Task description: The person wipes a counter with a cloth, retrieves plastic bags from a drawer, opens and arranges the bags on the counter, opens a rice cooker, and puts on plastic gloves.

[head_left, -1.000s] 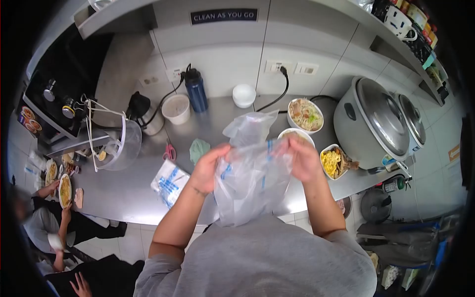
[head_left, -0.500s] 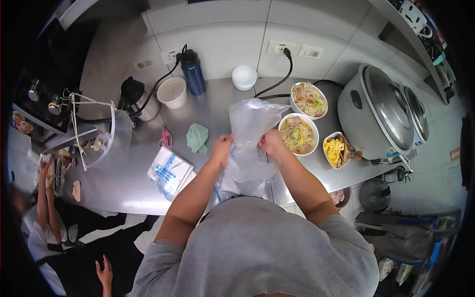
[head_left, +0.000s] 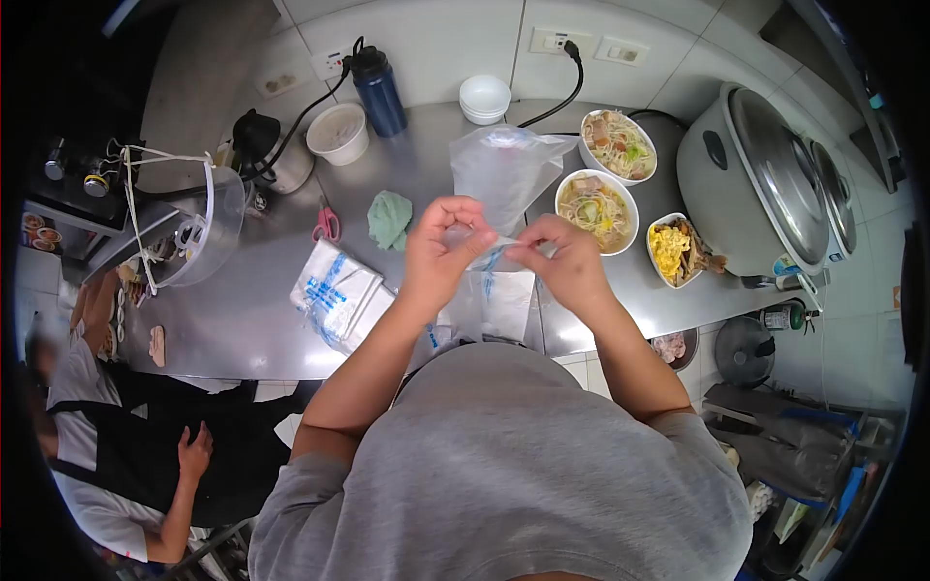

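Above the grey steel surface (head_left: pixel 237 324), our left grip (head_left: pixel 448 254) and right grip (head_left: pixel 565 263) pinch a translucent white plastic bag (head_left: pixel 506 179), seemingly its edge.

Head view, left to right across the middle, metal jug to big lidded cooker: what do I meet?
Metal jug → pink scissors → green cloth → left hand → right hand → yellow food → big lidded cooker. Plastic bag left out: overlaps both hands.

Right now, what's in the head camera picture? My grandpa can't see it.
A person's left hand and right hand pinch a thin plastic bag above a metal counter. Two bowls of noodles stand to the right; a green cloth and pink scissors lie to the left.
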The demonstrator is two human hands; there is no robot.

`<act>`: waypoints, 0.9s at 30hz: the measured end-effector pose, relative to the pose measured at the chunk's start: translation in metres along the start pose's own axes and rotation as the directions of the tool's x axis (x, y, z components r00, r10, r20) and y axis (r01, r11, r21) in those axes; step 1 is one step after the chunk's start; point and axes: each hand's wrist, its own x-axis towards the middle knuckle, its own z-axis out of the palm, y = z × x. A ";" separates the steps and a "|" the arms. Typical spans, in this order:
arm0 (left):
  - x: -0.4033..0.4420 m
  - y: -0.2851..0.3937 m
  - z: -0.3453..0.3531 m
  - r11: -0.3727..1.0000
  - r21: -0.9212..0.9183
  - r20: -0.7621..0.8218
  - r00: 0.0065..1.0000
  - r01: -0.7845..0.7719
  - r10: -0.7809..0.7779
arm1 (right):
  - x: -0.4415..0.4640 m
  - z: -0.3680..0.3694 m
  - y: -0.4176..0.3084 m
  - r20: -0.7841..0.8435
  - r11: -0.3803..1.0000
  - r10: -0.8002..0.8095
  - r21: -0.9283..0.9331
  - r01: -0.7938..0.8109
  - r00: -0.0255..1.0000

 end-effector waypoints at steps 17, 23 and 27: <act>0.001 0.030 -0.003 0.979 -0.058 0.203 0.963 0.194 -0.179 | -0.002 -0.038 -0.005 0.524 0.325 -0.120 0.823 -0.466 0.843; 0.029 0.054 -0.026 0.552 -0.679 0.381 0.875 0.485 -0.299 | 0.025 -0.058 -0.001 0.454 0.286 0.107 0.838 -0.464 0.885; 0.085 0.046 -0.034 0.481 -0.714 0.322 0.848 0.510 -0.421 | 0.076 -0.066 -0.010 0.391 0.313 0.363 0.804 -0.506 0.846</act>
